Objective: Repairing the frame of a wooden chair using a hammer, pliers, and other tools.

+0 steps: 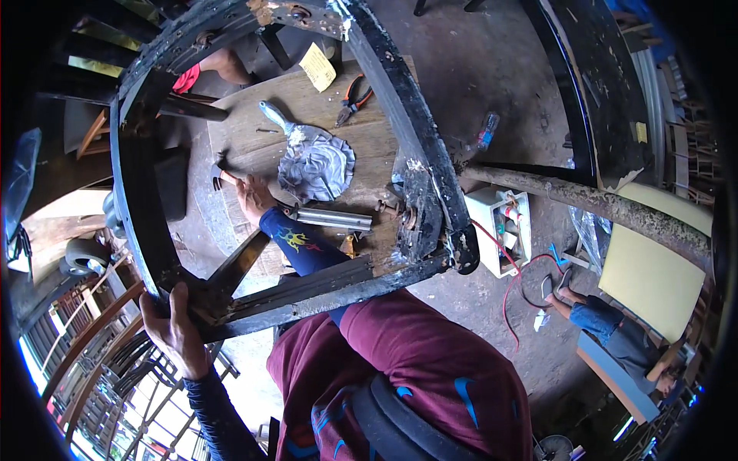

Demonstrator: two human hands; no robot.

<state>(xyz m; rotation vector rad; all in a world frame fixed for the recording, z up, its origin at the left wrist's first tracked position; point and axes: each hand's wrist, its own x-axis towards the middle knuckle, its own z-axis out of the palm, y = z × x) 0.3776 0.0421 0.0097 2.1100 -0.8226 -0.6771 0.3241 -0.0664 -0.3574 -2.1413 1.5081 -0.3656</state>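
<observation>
A worn black wooden chair frame point(394, 104) is tilted up in front of me, its seat opening facing me. My left hand point(174, 329) grips its lower left corner, with the thumb over the bar. Through the opening, my right hand point(255, 201) reaches down to a hammer point(226, 177) lying on a wooden board point(238, 150); its fingers are closed round the part near the head. Beside that hand are a crumpled grey cloth point(317, 163), a blue-handled brush point(275, 115) partly under it, and a long silver metal tool point(334, 218).
Orange-handled pliers point(354, 100) and a yellow paper point(317, 67) lie farther back on the board. A white box point(500, 230) and a red hose point(507, 300) are on the floor at right. Another person point(615, 330) is at far right, near yellow panels point(653, 261).
</observation>
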